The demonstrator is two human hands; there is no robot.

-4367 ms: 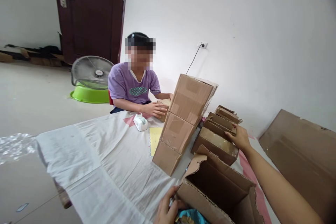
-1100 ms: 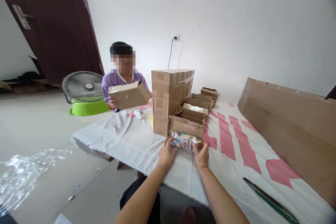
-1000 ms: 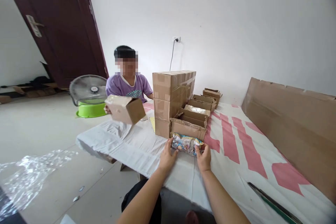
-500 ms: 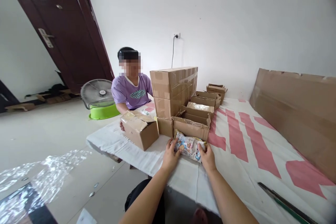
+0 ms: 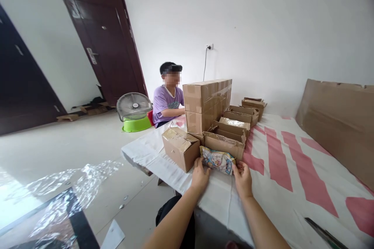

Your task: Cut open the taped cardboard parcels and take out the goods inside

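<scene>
Nearest you, over the cloth-covered table [image 5: 271, 202], your left hand [image 5: 201, 175] and right hand [image 5: 243, 177] stand a packet's length apart, with the printed packet [image 5: 218, 160] lying crosswise between them. Your left fingers are loosely spread, part-curled, touching its left end with the thumb held off from the others; your right fingers curl more closely at its right end. You can't tell from here whether either pinches or merely rests. The packet's crinkled, shiny wrapper suggests something light, soft and rather slippery, likely to slump in the middle if you lift one end; whether its contents are fragile is hidden. You'd do best to support both ends, fingers slightly underneath, pressing gently rather than squeezing the middle. Just beyond it stands the open box [image 5: 223, 144], its near wall right behind the packet, and to the left, just beside, sits the taped box [image 5: 181, 148]. Farther back you have the box stack [image 5: 201, 105] and more open boxes [image 5: 241, 113], well apart from your fingers.
</scene>
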